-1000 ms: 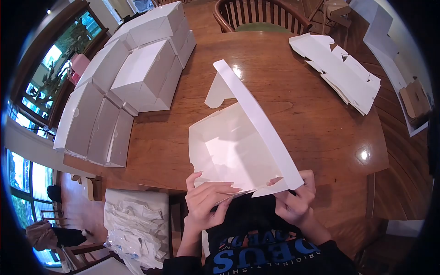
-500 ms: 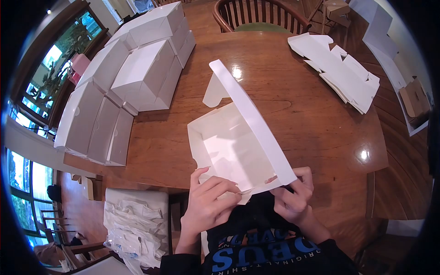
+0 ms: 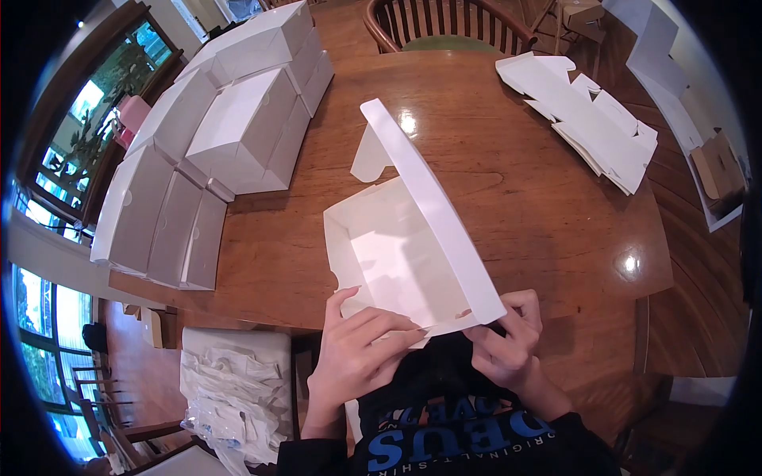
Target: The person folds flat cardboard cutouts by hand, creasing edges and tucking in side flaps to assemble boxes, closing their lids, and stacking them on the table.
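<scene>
Drawn slightly leftward, the open cardboard box [image 3: 397, 266] is at centre frame, fingers of the left hand [image 3: 353, 357] grasping its near wall and the right hand's [image 3: 508, 345] its corner, apparently bracing the fold.

Glossy wood table [image 3: 571, 238], smooth matt paper box [image 3: 397, 246].

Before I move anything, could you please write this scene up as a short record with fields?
Surface: wooden table
Worked on: white box, open, lid raised
Left hand: on the box's near edge
Right hand: at its near right corner, by the lid
Table's left side: white boxes, stacked
Table's far right: flat white cardboard, piled
Beyond table: wooden chair, green seat
</scene>
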Demonstrator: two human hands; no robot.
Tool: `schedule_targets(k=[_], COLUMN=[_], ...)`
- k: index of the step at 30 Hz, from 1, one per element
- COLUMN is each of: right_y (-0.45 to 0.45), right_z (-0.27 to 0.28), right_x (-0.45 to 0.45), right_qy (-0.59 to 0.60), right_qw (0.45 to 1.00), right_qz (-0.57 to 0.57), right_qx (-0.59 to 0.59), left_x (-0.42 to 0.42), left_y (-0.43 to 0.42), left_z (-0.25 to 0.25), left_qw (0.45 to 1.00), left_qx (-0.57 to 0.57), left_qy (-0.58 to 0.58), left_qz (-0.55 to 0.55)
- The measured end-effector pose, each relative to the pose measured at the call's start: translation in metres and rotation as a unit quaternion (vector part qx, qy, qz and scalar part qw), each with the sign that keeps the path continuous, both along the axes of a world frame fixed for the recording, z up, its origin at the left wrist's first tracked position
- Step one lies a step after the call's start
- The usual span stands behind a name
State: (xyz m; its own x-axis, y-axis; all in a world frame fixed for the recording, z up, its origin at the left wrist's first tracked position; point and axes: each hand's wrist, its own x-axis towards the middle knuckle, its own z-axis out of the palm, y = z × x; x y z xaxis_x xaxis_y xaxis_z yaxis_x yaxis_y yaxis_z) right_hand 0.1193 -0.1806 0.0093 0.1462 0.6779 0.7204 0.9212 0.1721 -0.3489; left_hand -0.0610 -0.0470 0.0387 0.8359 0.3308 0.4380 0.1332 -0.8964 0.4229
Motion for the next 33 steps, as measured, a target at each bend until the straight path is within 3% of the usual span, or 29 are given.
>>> schedule_targets(k=[16, 24, 33], right_y=[0.002, 0.004, 0.004], right_z=[0.004, 0.002, 0.003], right_x=[0.000, -0.001, 0.000], right_qy=[0.044, 0.053, 0.056], right_qw=[0.998, 0.998, 0.998], right_qz=[0.033, 0.022, 0.024], right_qx=[0.028, 0.032, 0.032], left_x=[0.009, 0.007, 0.011], left_y=[-0.014, 0.004, -0.001], left_z=[0.004, 0.013, 0.013], left_qw=[0.996, 0.998, 0.999], left_qx=[0.068, -0.003, 0.000], left_qy=[0.005, 0.047, 0.026], left_qz=[0.056, -0.031, -0.028])
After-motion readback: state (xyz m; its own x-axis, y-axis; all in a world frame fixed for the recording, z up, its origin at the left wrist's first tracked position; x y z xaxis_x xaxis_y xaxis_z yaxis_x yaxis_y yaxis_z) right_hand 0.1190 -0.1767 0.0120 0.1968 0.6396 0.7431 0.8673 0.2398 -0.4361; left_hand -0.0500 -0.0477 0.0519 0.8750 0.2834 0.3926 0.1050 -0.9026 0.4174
